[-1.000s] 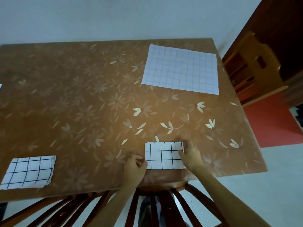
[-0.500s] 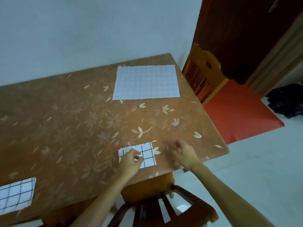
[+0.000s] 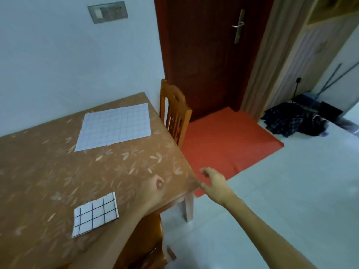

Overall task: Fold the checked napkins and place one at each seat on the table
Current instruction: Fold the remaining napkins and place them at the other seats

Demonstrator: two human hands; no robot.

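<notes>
A folded checked napkin (image 3: pixel 95 214) lies near the front edge of the brown flower-patterned table (image 3: pixel 48 171). A larger checked napkin (image 3: pixel 114 126) lies spread flat toward the table's far right corner. My left hand (image 3: pixel 152 193) hovers over the table to the right of the folded napkin, fingers loosely curled, holding nothing. My right hand (image 3: pixel 213 183) is just past the table's near right corner, fingers apart and empty.
A wooden chair (image 3: pixel 174 111) stands at the table's right end. Another chair (image 3: pixel 143 243) sits under the front edge below my arms. A red mat (image 3: pixel 227 140) lies before a dark door (image 3: pixel 209 51). Dark cloth (image 3: pixel 293 123) is heaped on the white floor.
My view has swung right and up. Both hands have left the folded napkin and moved right; the second folded napkin at the far left is out of view.
</notes>
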